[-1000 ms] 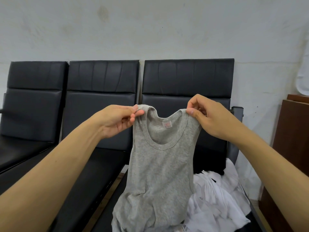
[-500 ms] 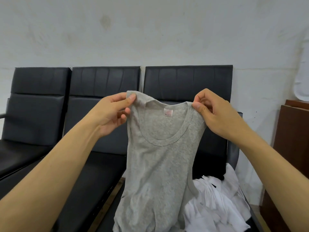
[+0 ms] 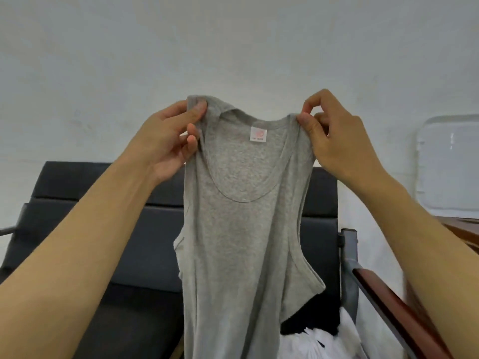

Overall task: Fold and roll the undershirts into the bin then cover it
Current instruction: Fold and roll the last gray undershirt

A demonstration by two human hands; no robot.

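Grey undershirt [image 3: 241,229] hangs vertical, neckline up, straps pinched by both hands [image 3: 166,141]

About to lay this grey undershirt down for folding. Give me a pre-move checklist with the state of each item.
1. Left hand pinches the left strap of the grey undershirt: ok.
2. Right hand pinches the right strap: ok.
3. Undershirt hangs open, neckline and label facing the camera, not twisted: ok.
4. Hem clear of the white garments on the chair: cannot tell, the bottom runs out of frame.
5. Free seat on the black chairs to lay it on: cannot tell, the seats are mostly hidden.
6. Bin within reach: cannot tell, only a clear container shows at the right.
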